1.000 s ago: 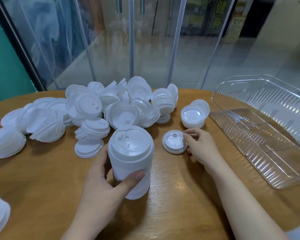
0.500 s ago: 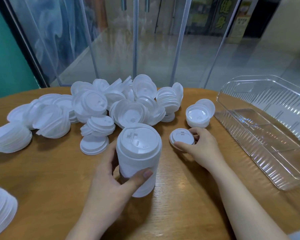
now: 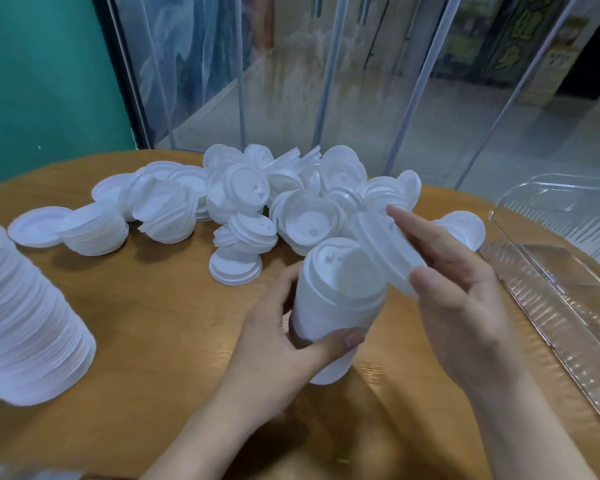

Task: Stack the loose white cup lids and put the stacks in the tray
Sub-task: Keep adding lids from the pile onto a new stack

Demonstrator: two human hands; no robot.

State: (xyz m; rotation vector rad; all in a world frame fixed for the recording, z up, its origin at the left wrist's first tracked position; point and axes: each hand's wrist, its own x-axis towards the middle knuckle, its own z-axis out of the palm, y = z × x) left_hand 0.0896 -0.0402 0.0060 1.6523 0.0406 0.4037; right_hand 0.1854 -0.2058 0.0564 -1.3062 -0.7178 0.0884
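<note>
My left hand [image 3: 281,337] grips a tall stack of white lids [image 3: 340,306] standing on the table, thumb across its front. My right hand [image 3: 465,306] pinches a single white lid [image 3: 385,251], tilted on edge just above the right side of the stack's top. A heap of loose white lids [image 3: 284,199] lies behind the stack. The clear plastic tray [image 3: 568,289] lies at the right, with nothing visible in it.
Another tall lid stack [image 3: 25,323] lies on its side at the near left. Small lid piles [image 3: 97,226] spread along the left of the round wooden table [image 3: 153,323]. One more small pile [image 3: 465,230] sits behind my right hand, near the tray. Glass panels stand beyond the table.
My right hand picked the single lid up off the table and brought it over to the top of the stack. The camera view swung rightward and closer; my left hand kept its grip.
</note>
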